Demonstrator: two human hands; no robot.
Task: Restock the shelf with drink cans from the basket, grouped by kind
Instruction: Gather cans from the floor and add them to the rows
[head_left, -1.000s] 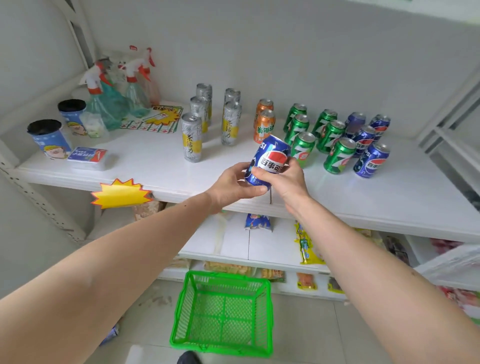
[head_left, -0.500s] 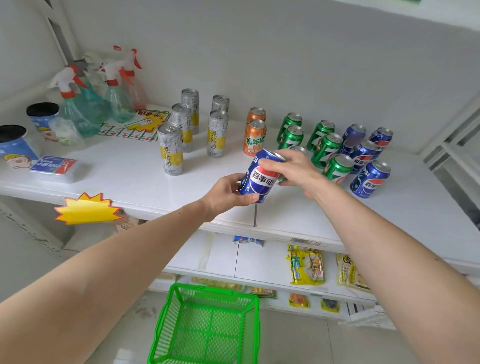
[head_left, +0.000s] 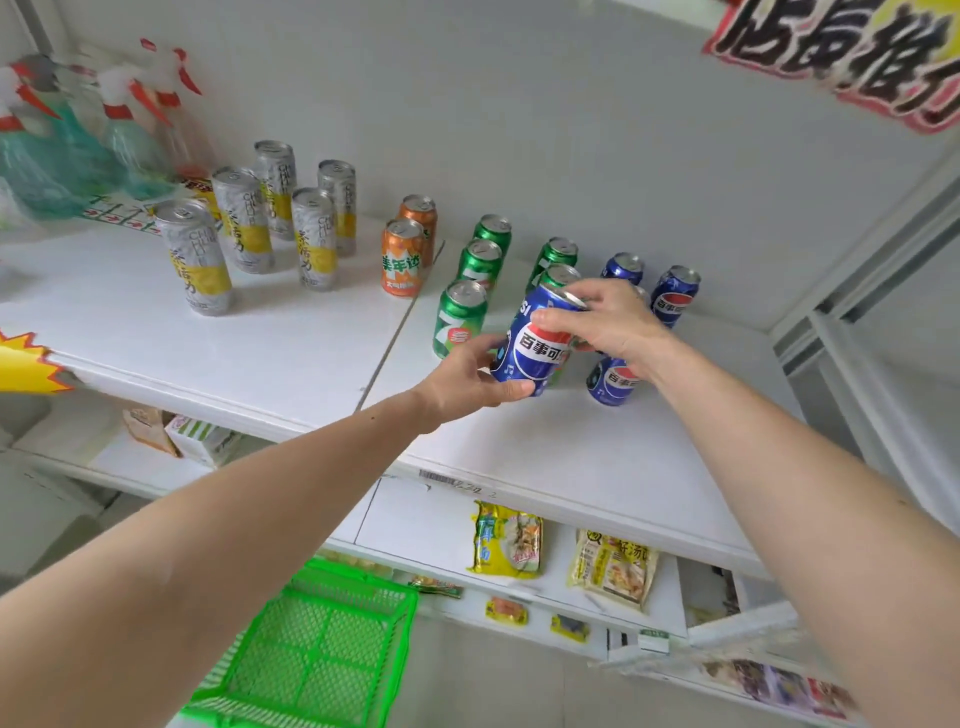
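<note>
Two hands gripping blue can (head_left: 537, 345), left hand (head_left: 470, 376) below, right hand (head_left: 605, 325) atop

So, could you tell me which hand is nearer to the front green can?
Left. The left hand grips the base of the held blue can, right beside the front green can. The right hand holds the blue can's top, on its far side.

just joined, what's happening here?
A person is restocking a shelf with drink cans. Both hands hold one blue can tilted above the shelf: the left hand grips its base, the right hand its top. It is near the other blue cans, beside the green cans. The green basket below looks empty.
</note>
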